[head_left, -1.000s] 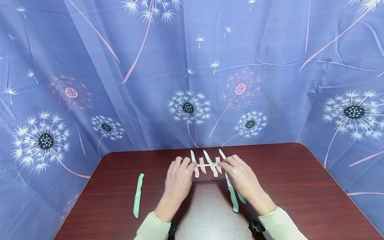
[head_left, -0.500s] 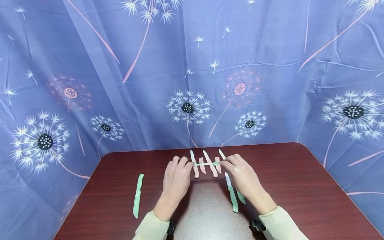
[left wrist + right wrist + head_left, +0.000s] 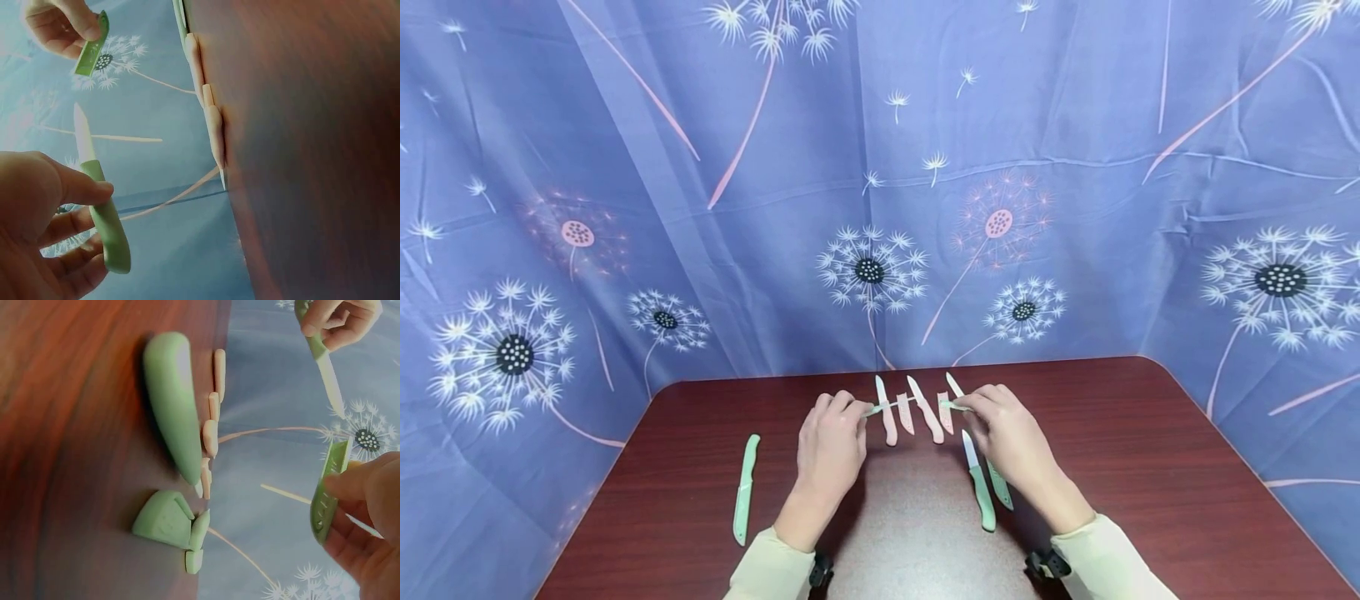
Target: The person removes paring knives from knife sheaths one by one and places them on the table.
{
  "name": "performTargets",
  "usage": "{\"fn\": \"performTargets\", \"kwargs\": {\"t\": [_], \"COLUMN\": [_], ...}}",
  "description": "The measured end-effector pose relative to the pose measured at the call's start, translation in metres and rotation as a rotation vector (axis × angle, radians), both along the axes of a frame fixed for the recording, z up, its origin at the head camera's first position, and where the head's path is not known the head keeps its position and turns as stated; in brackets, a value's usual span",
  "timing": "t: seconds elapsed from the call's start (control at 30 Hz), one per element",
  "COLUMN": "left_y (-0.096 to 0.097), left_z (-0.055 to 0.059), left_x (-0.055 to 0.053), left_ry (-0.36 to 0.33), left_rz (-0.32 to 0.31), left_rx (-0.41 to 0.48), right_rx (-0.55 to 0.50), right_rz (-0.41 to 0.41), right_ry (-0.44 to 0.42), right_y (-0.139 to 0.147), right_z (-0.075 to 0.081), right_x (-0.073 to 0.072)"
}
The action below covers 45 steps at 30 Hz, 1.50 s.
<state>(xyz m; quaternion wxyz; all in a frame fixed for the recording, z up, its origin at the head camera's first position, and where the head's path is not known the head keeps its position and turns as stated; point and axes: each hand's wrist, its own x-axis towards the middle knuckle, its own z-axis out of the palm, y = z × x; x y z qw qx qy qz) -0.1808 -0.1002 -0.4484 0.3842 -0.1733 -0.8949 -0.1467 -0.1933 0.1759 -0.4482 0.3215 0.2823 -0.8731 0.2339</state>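
My left hand (image 3: 831, 442) pinches the green handle of a small paring knife (image 3: 110, 231) between thumb and fingers. Its pale blade is bare and points toward my right hand (image 3: 1011, 437). That hand holds a green blade sheath (image 3: 328, 494) between thumb and fingertips, its open end facing the knife. In both wrist views a gap shows between blade tip and sheath. Below them on the table lie two pink-handled knives (image 3: 887, 421) with bare blades and two pink sheaths (image 3: 906, 414), side by side. A further blade (image 3: 954, 384) shows partly behind my right hand.
A green-handled knife (image 3: 982, 498) and a green sheath (image 3: 1001, 487) lie near my right wrist. Off to the left, a green knife (image 3: 744, 492) rests in its sheath. The dark red table (image 3: 662, 467) ends at a blue dandelion-print curtain (image 3: 760, 275).
My hands have moved apart, the left one farther left with the knife. The blade, earlier reaching to the sheath, now stands clear of it. The things on the table have stayed put.
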Motion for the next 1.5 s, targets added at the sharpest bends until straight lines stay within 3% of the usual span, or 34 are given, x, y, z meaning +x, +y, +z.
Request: {"fn": "performTargets", "kwargs": {"t": [0.3,0.5,0.63,0.97,1.23,1.5], "left_y": [-0.002,-0.003,-0.001,0.010,0.021,0.033], "left_z": [0.004,0.005,0.002,-0.004,-0.014,-0.017], "left_x": [0.011,0.013,0.014,0.022,0.030,0.038], "left_ry": [-0.341,-0.481,-0.612,-0.885,-1.037,-1.101], "left_rz": [-0.026,-0.131,-0.198,-0.299,-0.359,-0.377], "left_rx": [0.279,0.457,0.564,0.826,0.979,0.995], "right_rx": [-0.220,-0.299,-0.339,-0.410,-0.480,-0.468], "right_rz": [0.005,-0.004,-0.012,-0.017,-0.037,-0.084], "right_ry": [-0.245,-0.434,-0.564,-0.719,-0.810,-0.856], "right_y": [-0.001,-0.004,-0.005,-0.007,-0.012,-0.021], "right_z": [0.003,0.004,0.003,-0.003,-0.005,-0.011], "right_x": [0.006,0.010,0.012,0.019,0.026,0.033]}}
